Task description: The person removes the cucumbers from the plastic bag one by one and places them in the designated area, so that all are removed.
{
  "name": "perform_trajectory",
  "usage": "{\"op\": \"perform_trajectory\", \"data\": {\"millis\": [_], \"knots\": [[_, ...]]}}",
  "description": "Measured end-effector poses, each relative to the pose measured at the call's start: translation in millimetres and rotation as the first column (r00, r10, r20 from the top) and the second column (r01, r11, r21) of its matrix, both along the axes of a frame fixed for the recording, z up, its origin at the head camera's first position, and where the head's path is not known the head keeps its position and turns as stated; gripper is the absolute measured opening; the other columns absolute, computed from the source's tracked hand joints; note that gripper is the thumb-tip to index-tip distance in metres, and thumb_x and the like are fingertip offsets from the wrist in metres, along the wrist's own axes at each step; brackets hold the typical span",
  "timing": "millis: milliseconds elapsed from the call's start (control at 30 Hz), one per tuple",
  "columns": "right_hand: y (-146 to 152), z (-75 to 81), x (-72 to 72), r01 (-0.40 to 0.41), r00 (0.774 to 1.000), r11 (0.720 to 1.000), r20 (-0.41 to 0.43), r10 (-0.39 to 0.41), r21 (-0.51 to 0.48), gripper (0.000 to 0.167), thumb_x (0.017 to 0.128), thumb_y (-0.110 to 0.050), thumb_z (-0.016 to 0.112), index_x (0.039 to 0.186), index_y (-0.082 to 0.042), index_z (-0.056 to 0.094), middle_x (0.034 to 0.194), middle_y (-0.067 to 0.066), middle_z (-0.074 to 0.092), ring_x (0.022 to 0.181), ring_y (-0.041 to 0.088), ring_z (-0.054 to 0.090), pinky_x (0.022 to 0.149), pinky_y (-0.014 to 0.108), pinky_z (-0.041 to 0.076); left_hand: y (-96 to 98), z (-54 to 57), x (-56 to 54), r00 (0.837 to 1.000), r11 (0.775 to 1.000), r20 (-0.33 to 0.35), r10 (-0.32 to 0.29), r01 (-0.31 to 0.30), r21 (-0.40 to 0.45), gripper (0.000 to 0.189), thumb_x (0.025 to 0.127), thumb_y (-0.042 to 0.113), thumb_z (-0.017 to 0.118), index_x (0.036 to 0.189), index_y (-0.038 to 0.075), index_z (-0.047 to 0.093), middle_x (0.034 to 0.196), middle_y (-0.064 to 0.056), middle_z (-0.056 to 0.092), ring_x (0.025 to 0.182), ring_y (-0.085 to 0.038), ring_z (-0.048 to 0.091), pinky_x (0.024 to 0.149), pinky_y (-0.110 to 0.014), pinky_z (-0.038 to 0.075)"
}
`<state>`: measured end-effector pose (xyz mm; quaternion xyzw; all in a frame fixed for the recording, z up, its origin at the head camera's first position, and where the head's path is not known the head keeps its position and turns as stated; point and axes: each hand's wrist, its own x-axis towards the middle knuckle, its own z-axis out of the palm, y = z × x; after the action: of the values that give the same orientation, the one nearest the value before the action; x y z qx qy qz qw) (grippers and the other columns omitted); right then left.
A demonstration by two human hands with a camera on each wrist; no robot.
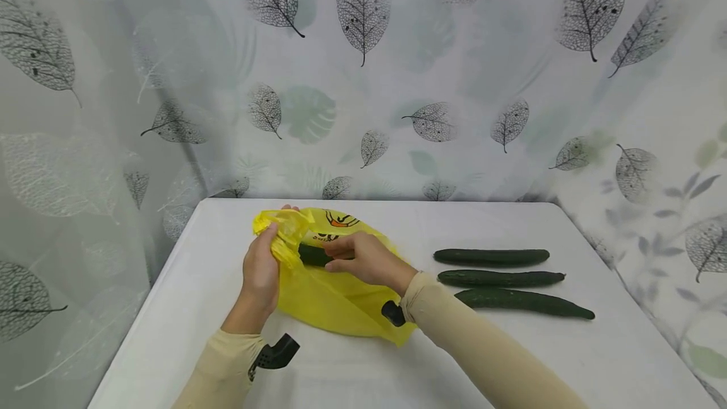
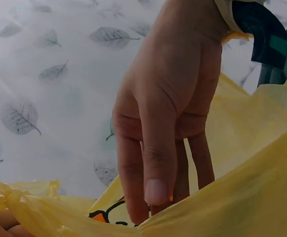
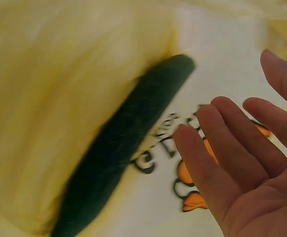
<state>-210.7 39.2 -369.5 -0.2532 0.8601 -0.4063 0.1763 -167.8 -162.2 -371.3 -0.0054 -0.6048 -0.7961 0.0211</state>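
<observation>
A yellow plastic bag with black and orange print lies on the white table, its mouth at the left. My left hand holds the gathered rim; in the left wrist view only a few of its fingers show, under the yellow film. Inside the bag lies a dark green cucumber, partly covered in the head view. My right hand reaches into the bag's opening. Seen from the right wrist, its fingers are extended beside the cucumber, apart from it, with nothing held.
Three more cucumbers lie side by side to the right: a far one, a middle one and a near one. My right forearm passes close to the near one. A leaf-patterned curtain hangs behind the white table.
</observation>
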Motion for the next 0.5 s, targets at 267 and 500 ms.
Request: {"op": "perform_trajectory", "data": {"millis": [267,500], "knots": [[1,-27.3,-11.0,0.054,0.998,0.992,-0.043,-0.049,0.115,0.042,0.096,-0.021,0.073,0.134,-0.005,0.066,0.132,0.005,0.066,0.120,0.023,0.062,0.099,0.034,0.052,4.1,-5.1,-6.9,1.000,1.000,-0.018,-0.011,0.010,-0.020,0.052,0.112,0.026,0.020,0.157,0.002,0.029,0.160,0.003,0.034,0.146,-0.007,0.029,0.120,-0.026,0.022],[-4,-42.3,-16.9,0.096,0.972,0.970,-0.231,-0.043,0.224,0.038,0.095,-0.018,0.074,0.131,-0.006,0.069,0.129,0.006,0.068,0.121,0.026,0.061,0.102,0.040,0.050,5.7,-8.0,-10.7,1.000,1.000,-0.013,0.002,-0.002,-0.022,0.052,0.112,0.027,0.022,0.157,0.002,0.031,0.159,0.004,0.036,0.145,-0.006,0.029,0.119,-0.025,0.022]]}}
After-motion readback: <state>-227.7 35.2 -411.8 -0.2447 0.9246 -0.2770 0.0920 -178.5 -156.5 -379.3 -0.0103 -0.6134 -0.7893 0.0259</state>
